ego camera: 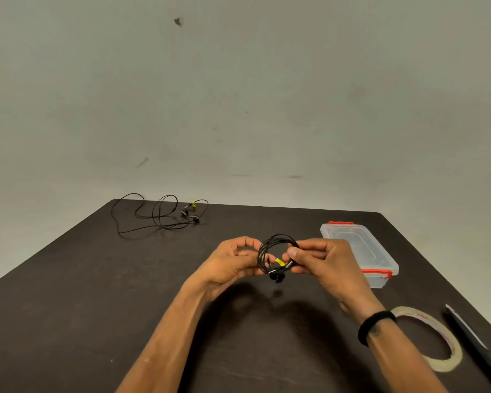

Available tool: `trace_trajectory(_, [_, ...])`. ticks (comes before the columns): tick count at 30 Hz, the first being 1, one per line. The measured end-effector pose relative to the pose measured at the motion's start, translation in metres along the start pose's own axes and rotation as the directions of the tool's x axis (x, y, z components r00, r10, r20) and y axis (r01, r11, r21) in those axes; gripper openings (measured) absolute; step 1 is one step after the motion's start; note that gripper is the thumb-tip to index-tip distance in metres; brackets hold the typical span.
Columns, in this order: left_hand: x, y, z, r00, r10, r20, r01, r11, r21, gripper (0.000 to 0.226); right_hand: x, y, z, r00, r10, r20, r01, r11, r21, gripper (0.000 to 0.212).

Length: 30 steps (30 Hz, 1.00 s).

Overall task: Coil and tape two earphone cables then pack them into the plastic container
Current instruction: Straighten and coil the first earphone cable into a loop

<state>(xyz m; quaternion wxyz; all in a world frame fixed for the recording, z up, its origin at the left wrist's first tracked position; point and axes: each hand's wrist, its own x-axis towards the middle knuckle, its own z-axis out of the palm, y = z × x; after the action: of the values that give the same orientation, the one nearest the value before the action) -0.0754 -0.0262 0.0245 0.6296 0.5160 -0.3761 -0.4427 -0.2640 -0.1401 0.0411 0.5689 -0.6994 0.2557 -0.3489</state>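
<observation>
Here, both hands hold a coiled black earphone cable (277, 255) with a yellow tag above the dark brown table (125, 293). The left hand (233, 263) pinches the coil's left side; the right hand (321, 262) grips its right side (fingers curled tight). A second, loose black earphone cable (156, 215) lies far left; the clear plastic container (360, 252) with red clips sits just right.

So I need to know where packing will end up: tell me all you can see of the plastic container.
The plastic container is a small oblong box of clear plastic, with its clear lid on and a red clip at each short end. It lies flat on the dark table, toward the right side, just beyond the right hand. Neither hand touches it. Nothing can be made out inside it.
</observation>
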Motion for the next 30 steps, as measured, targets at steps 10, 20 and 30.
trace_trajectory(10, [-0.006,0.009,0.009,1.0,0.007,0.012,-0.007,0.999,-0.045,0.039,0.001,0.006,0.002,0.997,0.042,-0.067,-0.043,0.999,-0.014,0.009])
trace_trajectory(20, [-0.004,0.011,0.011,1.0,0.0,0.005,0.001,0.997,-0.072,0.035,0.006,0.015,0.003,0.993,0.066,-0.095,-0.074,0.994,-0.082,0.024])
trace_trajectory(30, [-0.005,0.014,0.011,0.989,-0.036,0.142,0.074,0.96,-0.27,0.07,0.003,0.014,0.005,0.994,0.07,-0.087,-0.078,0.992,-0.095,0.023])
